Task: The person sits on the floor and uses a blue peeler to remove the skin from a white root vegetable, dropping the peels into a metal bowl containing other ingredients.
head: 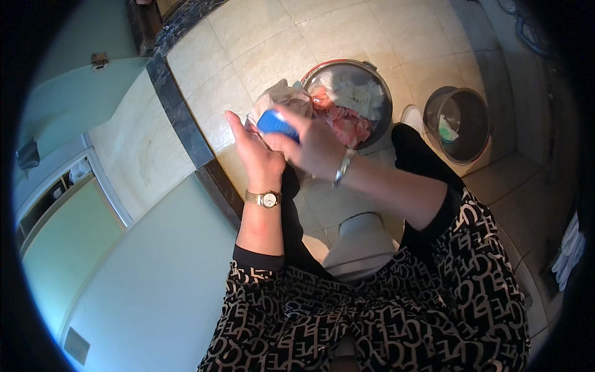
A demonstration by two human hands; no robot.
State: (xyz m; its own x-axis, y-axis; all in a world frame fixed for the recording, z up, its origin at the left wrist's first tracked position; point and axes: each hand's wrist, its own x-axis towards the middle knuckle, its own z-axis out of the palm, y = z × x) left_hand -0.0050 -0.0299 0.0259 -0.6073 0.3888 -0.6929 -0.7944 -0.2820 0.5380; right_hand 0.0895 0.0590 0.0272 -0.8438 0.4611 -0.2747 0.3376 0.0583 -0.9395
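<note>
My left hand [255, 156], palm up with the thumb out, supports a wet beige cloth [281, 100]. Its fingers are largely hidden under the cloth and behind my right hand. A small blue block [277, 125] is gripped in my right hand [318, 144] and pressed against the cloth above the left palm. Blur hides whether it is a brush or a bar of soap. Just beyond my hands, a round basin [384, 88] on the floor holds wet pink cloth [348, 125] and pale, whitish cloth [358, 93]. The beige cloth overlaps or adjoins the basin's left rim.
A grey bucket [474, 130] with a green and white piece [447, 129] inside stands to the right, near my slippered foot [411, 116]. A pale toilet or stool-like base [360, 244] lies between my legs. A dark stone threshold [179, 111] and pale door [158, 288] are left.
</note>
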